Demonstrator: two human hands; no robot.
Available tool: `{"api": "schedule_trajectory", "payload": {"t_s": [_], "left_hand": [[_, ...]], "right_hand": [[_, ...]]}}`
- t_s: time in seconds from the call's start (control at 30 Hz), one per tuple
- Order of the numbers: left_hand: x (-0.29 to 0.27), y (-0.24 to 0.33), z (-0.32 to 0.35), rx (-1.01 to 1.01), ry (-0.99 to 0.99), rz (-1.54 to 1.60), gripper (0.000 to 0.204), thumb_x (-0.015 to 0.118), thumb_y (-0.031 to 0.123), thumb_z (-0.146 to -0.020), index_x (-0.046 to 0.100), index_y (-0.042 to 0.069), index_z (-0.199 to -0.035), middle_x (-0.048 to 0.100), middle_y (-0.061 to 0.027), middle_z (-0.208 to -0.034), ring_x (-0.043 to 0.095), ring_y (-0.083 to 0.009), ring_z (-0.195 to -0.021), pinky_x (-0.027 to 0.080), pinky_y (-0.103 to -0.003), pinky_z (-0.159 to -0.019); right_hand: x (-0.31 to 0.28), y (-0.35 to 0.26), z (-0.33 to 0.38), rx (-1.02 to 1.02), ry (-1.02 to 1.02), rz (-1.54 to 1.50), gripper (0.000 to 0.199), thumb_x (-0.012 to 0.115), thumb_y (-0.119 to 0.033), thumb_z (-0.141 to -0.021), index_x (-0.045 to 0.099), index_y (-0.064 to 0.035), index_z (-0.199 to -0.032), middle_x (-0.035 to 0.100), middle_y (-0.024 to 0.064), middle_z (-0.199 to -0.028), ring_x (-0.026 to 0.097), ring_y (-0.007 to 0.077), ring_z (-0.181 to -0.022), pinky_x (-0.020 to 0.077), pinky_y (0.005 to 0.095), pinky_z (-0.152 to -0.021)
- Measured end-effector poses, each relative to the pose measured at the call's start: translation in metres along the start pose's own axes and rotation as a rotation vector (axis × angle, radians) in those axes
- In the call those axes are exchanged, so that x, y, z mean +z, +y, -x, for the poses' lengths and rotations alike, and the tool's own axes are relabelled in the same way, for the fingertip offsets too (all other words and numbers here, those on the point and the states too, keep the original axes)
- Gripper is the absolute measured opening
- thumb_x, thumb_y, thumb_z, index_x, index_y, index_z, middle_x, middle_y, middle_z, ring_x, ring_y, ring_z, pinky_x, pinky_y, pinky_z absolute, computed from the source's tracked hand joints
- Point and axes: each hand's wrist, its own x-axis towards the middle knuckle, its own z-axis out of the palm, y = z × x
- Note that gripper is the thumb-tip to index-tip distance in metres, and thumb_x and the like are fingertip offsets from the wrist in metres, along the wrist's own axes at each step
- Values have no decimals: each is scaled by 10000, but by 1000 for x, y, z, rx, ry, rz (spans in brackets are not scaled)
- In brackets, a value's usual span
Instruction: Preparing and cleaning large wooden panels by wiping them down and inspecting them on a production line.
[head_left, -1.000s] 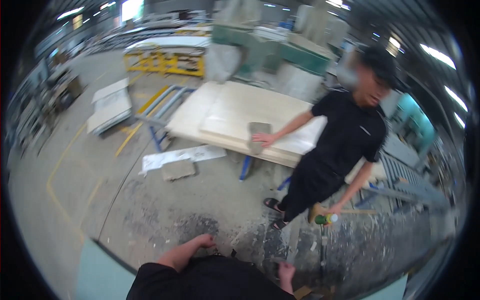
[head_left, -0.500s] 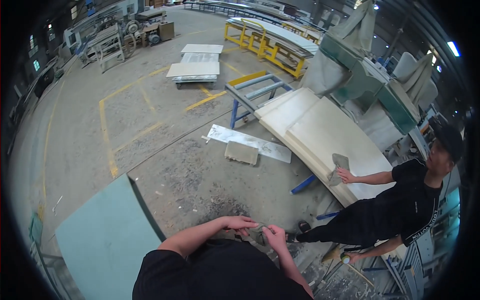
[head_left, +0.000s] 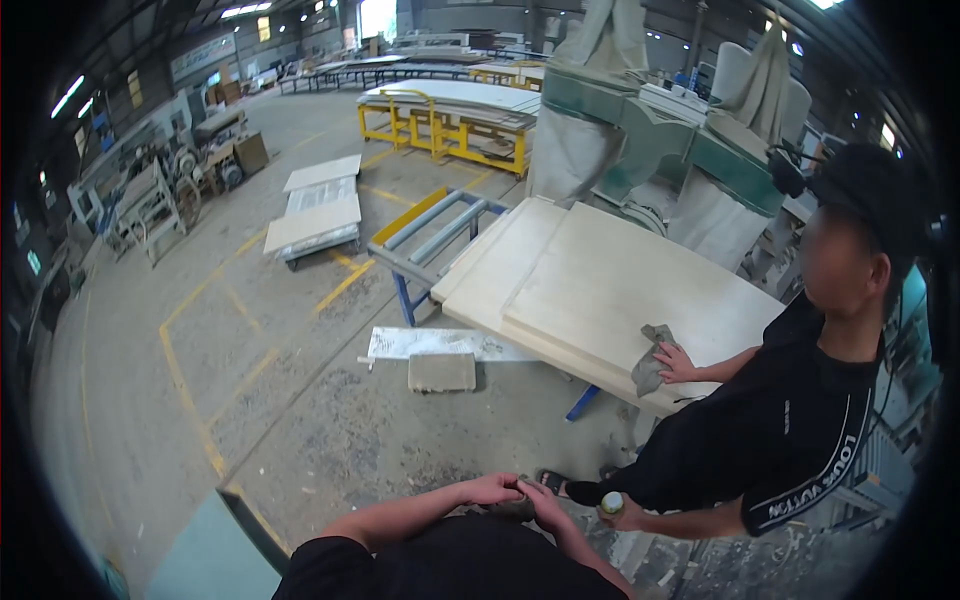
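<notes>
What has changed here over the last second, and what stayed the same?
The view swung, so the pale boards and the co-worker now sit to the right. The wearer's left hand and right hand, apart a second ago, have come together in front of the body; whether they hold anything is unclear. Unchanged: the co-worker's hand rests on the grey cloth on the boards, the other hand holding a small bottle.

The person wears a black short-sleeved shirt; forearms and both hands are bare.
</notes>
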Motion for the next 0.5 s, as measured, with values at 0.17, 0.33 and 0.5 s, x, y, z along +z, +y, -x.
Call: {"api": "schedule_trajectory", "payload": {"t_s": [0.17,0.33,0.5], "left_hand": [[-100,-7,-81,14,158,-5,403,698,310,-1042,683,63,-1360,773,-48,-1123,714,-137,-975,589,-342,-841],[-195,40,-131,-168,362,-412,539,732,478,-921,782,18,-1198,780,-253,-1121,761,-364,-1043,591,-446,-955],[-301,34,-196,-137,405,-703,520,716,466,-900,797,-8,-1098,764,-270,-1158,727,-427,-1127,580,-487,-985]], "right_hand": [[-32,-38,-78,-84,149,360,431,778,-228,-951,740,11,-1307,775,103,-1187,700,174,-1074,545,324,-967],[-91,-10,-114,-158,303,529,342,730,-135,-805,813,-87,-1133,791,125,-1056,743,213,-987,576,381,-943],[-109,-12,-132,-82,389,394,291,719,-101,-779,815,-72,-1053,792,111,-936,735,162,-895,580,337,-853]]}}
